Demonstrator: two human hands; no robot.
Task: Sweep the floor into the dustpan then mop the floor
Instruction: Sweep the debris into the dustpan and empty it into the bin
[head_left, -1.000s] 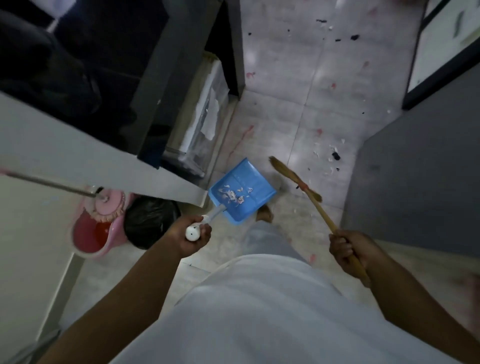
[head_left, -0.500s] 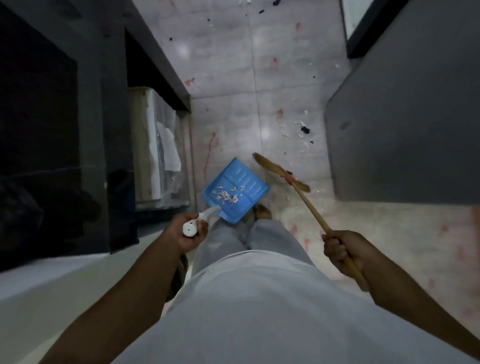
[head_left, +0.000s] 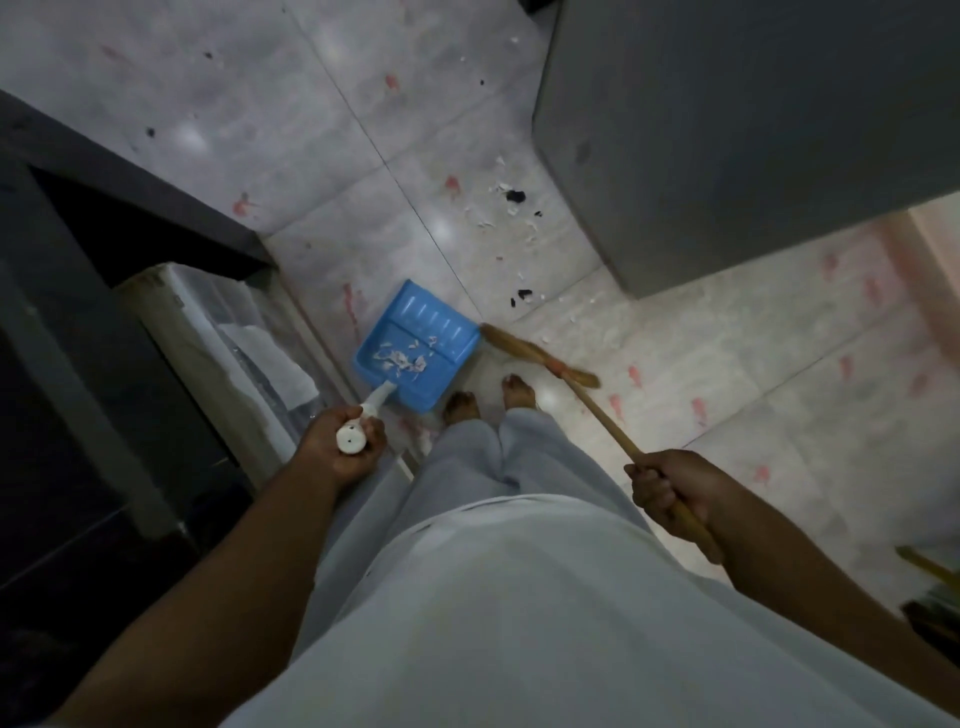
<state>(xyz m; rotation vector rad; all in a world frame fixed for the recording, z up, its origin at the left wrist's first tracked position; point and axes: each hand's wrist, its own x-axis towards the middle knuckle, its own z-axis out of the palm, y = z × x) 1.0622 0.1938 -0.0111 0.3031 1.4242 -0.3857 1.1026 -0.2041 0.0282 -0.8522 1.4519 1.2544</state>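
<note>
Left hand (head_left: 340, 448) wraps the white handle of the blue dustpan (head_left: 415, 353), a ribbed plastic scoop with pale paper shreds lying in its tray, low in front of the bare feet. Right hand (head_left: 670, 491) grips the wooden broom (head_left: 540, 358), its straw head beside the pan's right edge. More white and black scraps (head_left: 511, 205) dot the pale, red-stained floor (head_left: 291, 104) beyond.

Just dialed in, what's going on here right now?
A person stands barefoot on the tiled floor. The left hand grips the white handle of the blue dustpan; the right hand grips a wooden-handled broom, its bristles beside the pan. White scraps lie in the dustpan. More white and black scraps lie on the floor ahead.
</note>
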